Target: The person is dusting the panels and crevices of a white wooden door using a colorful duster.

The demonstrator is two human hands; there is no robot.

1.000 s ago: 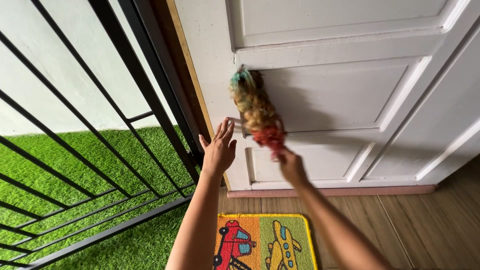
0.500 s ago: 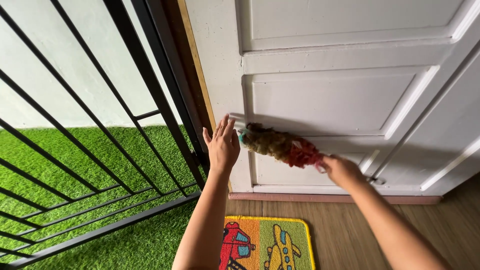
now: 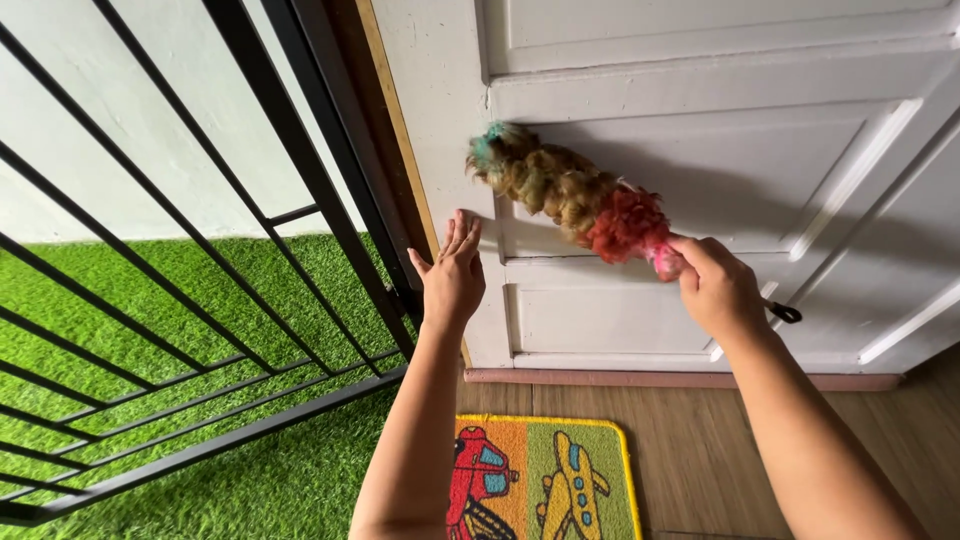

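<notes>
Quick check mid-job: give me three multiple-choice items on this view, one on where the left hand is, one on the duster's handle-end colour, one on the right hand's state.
1. Where does the left hand rest?
A. on the white door near its edge
B. on the black metal gate
C. on the doormat

2. What colour is the duster nearest its handle?
A. white
B. red-pink
C. black

3. What is the state of the right hand?
A. open and empty
B. flat on the floor
C. closed around the duster's handle

Answers: 1 A, the palm and fingers lie flat on the door by its edge. 2 B, the fluff beside the hand is red-pink. 3 C, the fingers wrap the handle, whose black loop pokes out behind.
</notes>
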